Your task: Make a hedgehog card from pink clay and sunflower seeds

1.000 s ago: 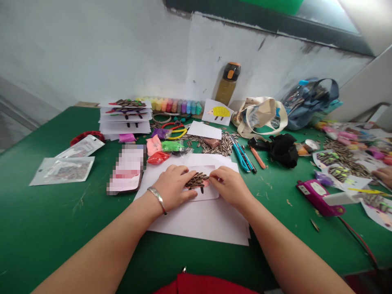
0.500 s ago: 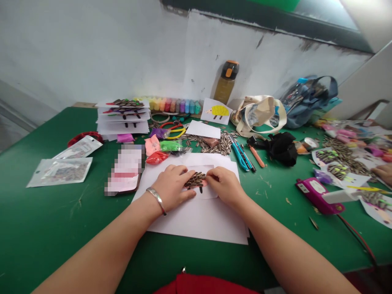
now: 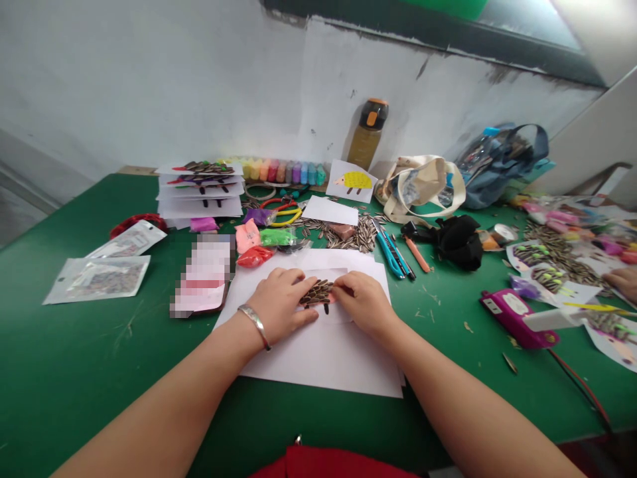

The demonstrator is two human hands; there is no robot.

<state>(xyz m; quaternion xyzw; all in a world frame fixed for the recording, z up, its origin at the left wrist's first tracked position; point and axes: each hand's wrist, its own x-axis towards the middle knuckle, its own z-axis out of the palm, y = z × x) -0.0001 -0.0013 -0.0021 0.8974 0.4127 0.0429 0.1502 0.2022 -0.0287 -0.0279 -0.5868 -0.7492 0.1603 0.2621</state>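
Note:
A small white card with a hedgehog figure (image 3: 318, 293) lies on a stack of white paper (image 3: 318, 358). Striped seeds cover the figure's back, its front end is pink, and a dark leg shows below. My left hand (image 3: 281, 302) rests with fingers spread at the card's left side, thumb below the figure and fingertips touching the seeds. At the pink end, my right hand (image 3: 363, 300) has its thumb and forefinger pressed together; whatever may be between them is hidden.
Loose seeds (image 3: 365, 232), clay packets (image 3: 255, 256), a phone (image 3: 204, 275), blue scissors (image 3: 389, 252) and a bottle (image 3: 367, 136) surround the paper. At the right are a magenta device (image 3: 517, 317) and another person's hand (image 3: 624, 282).
My right fingertips have shifted very slightly left along the pink end of the figure. My left hand has stayed where it was.

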